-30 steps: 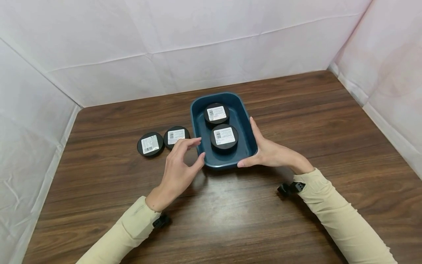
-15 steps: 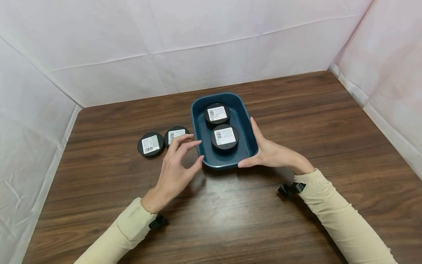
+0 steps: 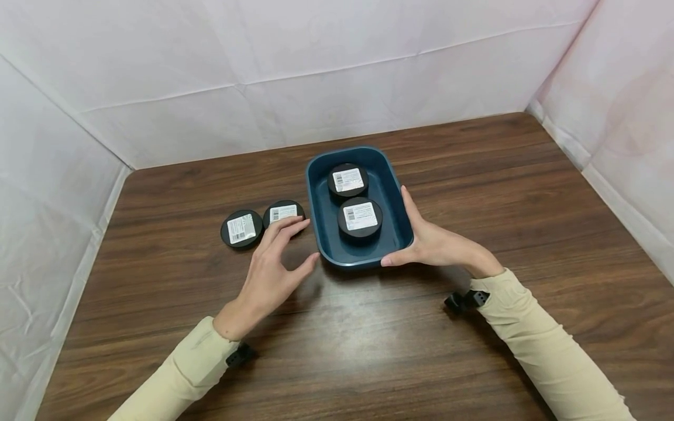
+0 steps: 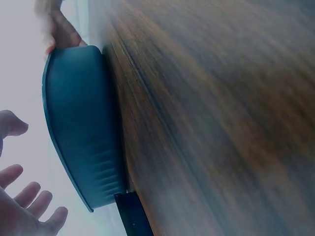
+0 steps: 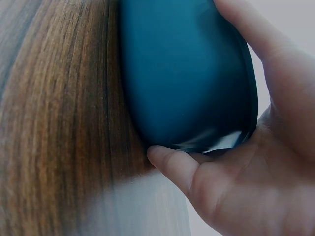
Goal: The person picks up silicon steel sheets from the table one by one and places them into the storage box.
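A dark blue rectangular tray (image 3: 389,234) with rounded corners stands on the wooden table. Two round black containers (image 3: 360,218) with white barcode labels sit inside it, one behind the other. My right hand (image 3: 434,242) holds the tray's near right corner, thumb along the front wall and fingers along the right side. My left hand (image 3: 271,275) is just left of the tray, fingers spread and holding nothing. Its fingertips overlap the edge of another round black container (image 3: 284,210) on the table. One more labelled round container (image 3: 241,228) lies left of that.
White cloth walls (image 3: 263,70) enclose the brown wooden table (image 3: 358,345) at the back and both sides. A small black wrist device (image 3: 466,301) shows at the right cuff, another (image 3: 239,354) at the left cuff.
My left hand has drawn back left from the tray's near left wall, and its thumb and fingers have spread wider. The right hand and the tray have stayed in place.
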The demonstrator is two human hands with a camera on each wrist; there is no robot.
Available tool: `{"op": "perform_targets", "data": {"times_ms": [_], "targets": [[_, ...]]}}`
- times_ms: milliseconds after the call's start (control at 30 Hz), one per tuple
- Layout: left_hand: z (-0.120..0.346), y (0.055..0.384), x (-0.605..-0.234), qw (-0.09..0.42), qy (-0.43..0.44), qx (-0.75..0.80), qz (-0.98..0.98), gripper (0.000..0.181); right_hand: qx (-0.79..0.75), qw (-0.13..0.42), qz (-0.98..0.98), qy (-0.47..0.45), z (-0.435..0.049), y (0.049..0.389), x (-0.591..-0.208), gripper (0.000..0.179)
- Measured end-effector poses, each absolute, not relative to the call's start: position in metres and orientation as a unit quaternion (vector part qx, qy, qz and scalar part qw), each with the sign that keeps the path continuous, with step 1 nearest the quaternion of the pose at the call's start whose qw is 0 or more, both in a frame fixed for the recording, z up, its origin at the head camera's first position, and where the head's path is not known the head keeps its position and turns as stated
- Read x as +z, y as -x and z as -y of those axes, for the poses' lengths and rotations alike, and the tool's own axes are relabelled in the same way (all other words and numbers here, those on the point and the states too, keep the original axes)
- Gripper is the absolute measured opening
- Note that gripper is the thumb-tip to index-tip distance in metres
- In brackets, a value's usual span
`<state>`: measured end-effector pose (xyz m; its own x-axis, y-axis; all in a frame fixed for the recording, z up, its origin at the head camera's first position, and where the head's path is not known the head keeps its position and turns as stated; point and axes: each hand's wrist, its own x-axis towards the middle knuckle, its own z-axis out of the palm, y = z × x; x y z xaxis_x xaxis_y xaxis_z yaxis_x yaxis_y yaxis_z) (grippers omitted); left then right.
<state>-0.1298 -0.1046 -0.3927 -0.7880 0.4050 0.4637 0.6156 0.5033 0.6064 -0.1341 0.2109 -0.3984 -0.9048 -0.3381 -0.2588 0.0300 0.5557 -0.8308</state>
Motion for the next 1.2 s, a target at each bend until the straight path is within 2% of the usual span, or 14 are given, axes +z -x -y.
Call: {"op": "perform_targets", "data": {"times_ms": [1200], "targets": [[0.142,0.146,-0.404,0.121,0.275,-0.337,0.892,0.071,-0.481,0.187,-0.851,0.096,-0.212,0.134,-0.399,0.141]]}}
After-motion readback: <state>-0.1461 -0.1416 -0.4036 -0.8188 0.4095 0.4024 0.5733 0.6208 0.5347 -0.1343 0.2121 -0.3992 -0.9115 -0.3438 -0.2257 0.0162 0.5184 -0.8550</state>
